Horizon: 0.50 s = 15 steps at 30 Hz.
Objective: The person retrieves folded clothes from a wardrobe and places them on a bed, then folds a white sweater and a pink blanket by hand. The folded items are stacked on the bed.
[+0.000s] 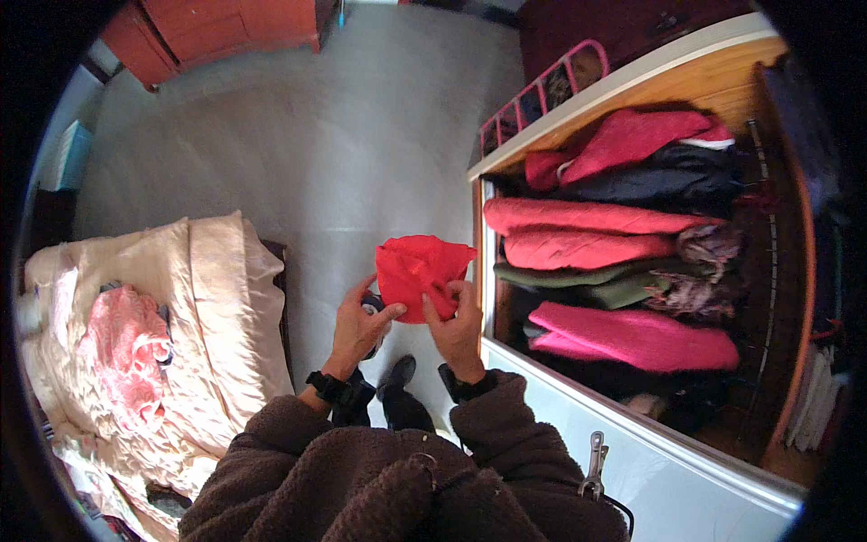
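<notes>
Both my hands hold a bright red piece of cloth [410,274] in front of my body. My left hand [357,328] grips its lower left side, with the thumb lying on top of the fabric. At the lower right, my right hand [460,332] pinches the cloth between thumb and fingers. The cloth looks folded or bunched; its exact kind cannot be told. A dark and white item shows partly behind my left hand. To the right of my right hand is an open wardrobe [484,264] with garments hanging inside, among them a magenta garment [637,339] and a coral-red garment [589,217].
A bed with a beige cover [223,305] stands at left, a pink lacy garment [129,352] on it. A red wooden cabinet [230,30] is at the far upper left. Behind the wardrobe's side panel is a pink metal rack [542,95]. Grey floor [291,135] lies between.
</notes>
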### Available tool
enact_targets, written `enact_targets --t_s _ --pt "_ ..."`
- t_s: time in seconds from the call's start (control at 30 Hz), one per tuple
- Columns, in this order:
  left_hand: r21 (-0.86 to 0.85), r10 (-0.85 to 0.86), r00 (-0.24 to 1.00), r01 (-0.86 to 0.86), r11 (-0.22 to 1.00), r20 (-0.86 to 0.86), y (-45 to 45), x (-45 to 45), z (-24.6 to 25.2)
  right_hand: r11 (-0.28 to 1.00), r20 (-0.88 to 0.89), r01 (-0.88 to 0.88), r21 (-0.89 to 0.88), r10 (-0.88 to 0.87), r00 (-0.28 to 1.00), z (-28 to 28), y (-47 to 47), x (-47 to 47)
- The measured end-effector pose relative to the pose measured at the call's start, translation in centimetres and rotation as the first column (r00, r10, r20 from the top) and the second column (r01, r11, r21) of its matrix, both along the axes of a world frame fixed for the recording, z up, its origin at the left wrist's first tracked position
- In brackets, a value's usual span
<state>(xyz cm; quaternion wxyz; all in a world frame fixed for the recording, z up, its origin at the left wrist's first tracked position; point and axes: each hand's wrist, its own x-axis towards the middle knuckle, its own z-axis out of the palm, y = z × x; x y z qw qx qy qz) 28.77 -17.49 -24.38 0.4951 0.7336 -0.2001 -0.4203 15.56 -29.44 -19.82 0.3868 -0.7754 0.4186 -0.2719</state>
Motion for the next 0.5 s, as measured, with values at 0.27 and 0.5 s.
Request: enact_targets --t_s 0.27,0.5 --pt "-0.497 -0.146 0.854 -0.145 0.855 -0.500 9.0 -0.8 17.2 0.747 -0.022 -0.352 -0.564 0.412 0.911 19.6 9.8 1.3" --pt "-0.590 -0.147 0.932 -0.083 0.803 -0.330 15.2 2.3 26.9 0.458 -0.242 -0.588 -0.667 0.614 0.752 32.2 15.6 0.6"
